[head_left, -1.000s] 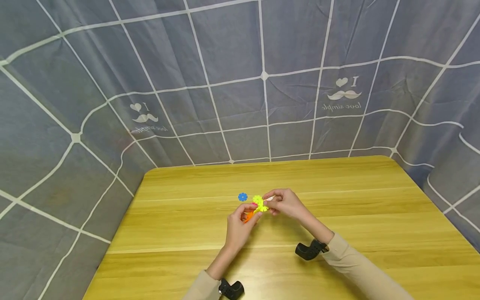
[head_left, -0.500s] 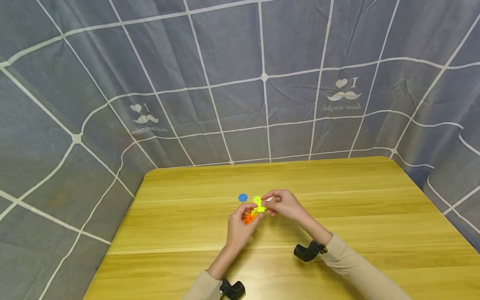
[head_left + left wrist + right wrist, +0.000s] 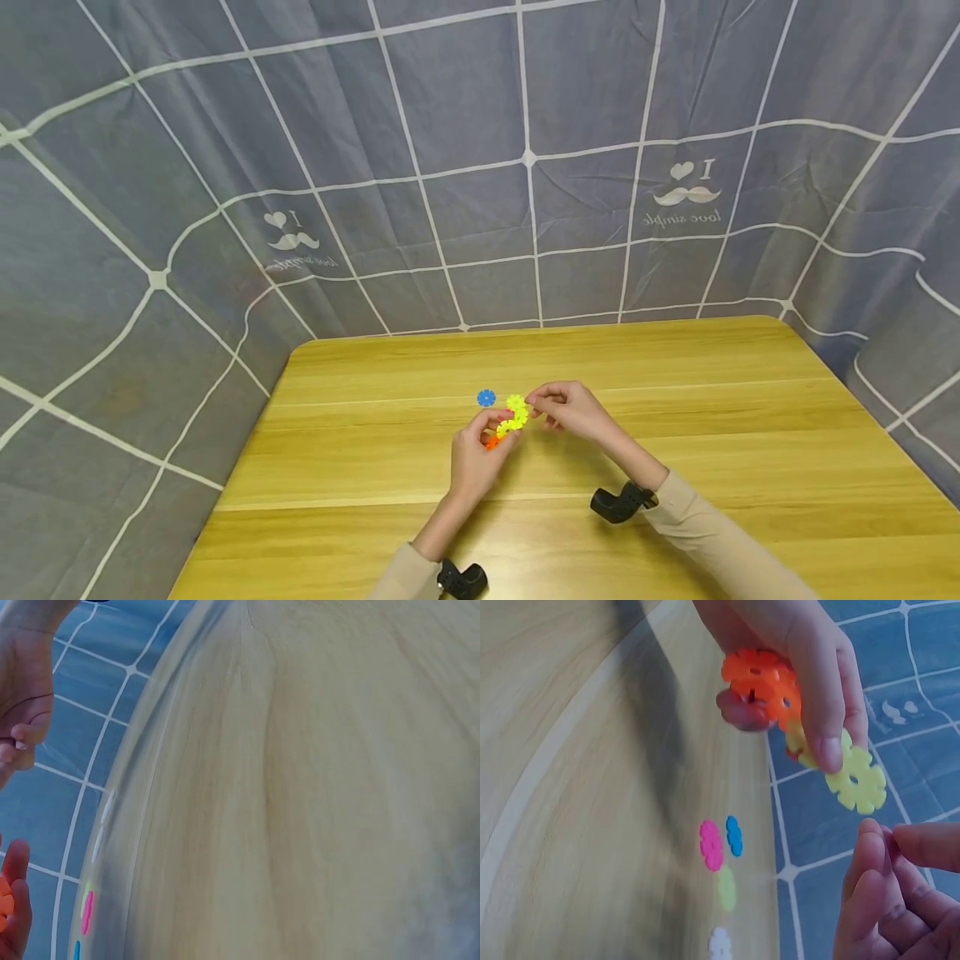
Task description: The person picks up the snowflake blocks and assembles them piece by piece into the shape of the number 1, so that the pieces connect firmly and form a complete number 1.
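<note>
My left hand (image 3: 476,457) pinches a joined chain of flower-shaped plastic discs. Its orange discs (image 3: 757,682) sit within the palm side, and a yellow disc (image 3: 859,780) sticks out past the thumb, with a second yellow one partly covered. Just right of the chain's yellow end, my right hand (image 3: 573,410) hovers apart from it. In the right wrist view the right hand's fingertips (image 3: 870,829) and thumb come close together with nothing visible between them. The left wrist view catches only part of an orange disc (image 3: 4,904) beside the left fingers.
Beyond the hands, loose discs lie on the wooden table (image 3: 675,367): a blue one (image 3: 486,397), a yellow-green one (image 3: 516,402), a pink one (image 3: 712,845) and a white one (image 3: 720,945). A grey checked curtain (image 3: 480,208) rises behind the table's far edge.
The right fingers have come off the yellow disc at the chain's end and shifted slightly right. The left hand has kept its grip, and the chain is tilted so its yellow discs show more.
</note>
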The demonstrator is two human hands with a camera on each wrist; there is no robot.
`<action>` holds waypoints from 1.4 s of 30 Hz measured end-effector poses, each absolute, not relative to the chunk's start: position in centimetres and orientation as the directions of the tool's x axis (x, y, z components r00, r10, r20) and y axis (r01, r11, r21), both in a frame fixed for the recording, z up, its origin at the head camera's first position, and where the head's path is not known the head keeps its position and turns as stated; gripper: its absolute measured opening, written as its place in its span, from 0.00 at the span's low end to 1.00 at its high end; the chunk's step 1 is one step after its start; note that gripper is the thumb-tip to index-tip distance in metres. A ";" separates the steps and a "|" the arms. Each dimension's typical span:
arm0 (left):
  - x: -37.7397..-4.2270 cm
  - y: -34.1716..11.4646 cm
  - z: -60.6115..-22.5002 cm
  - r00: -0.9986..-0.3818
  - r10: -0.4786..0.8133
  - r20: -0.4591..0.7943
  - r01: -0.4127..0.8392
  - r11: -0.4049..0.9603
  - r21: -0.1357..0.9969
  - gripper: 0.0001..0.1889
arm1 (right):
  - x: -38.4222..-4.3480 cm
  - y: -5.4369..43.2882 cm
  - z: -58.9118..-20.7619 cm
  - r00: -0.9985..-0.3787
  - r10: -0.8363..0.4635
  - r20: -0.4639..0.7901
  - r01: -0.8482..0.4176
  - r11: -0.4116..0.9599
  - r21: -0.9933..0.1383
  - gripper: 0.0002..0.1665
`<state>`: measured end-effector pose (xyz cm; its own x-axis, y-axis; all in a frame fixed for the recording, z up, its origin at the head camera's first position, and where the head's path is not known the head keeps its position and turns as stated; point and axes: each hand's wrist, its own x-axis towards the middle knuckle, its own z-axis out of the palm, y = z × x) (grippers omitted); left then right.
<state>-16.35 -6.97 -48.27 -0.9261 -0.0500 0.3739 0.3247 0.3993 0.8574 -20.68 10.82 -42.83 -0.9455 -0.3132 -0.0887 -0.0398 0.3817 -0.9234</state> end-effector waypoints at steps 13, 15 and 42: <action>-16.4 -7.7 -48.4 -0.959 -0.039 0.282 0.256 0.318 0.913 0.08 | -22.2 11.0 -44.6 -0.956 -0.281 -0.085 -0.039 0.409 -0.912 0.16; -16.4 -7.8 -48.4 -0.958 -0.046 0.285 0.254 0.332 0.908 0.08 | -22.4 10.9 -44.9 -0.956 -0.278 -0.089 -0.037 0.415 -0.909 0.16; -16.4 -8.3 -48.1 -0.955 -0.085 0.285 0.240 0.349 0.906 0.06 | -26.2 8.7 -47.1 -0.970 -0.242 -0.030 -0.160 0.726 -0.668 0.13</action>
<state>-16.42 -8.27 -48.11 -0.9546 -0.0850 0.2854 0.2398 0.3490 0.9059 -26.19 8.66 -47.09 -0.9699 -0.2418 -0.0304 -0.1601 0.7264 -0.6684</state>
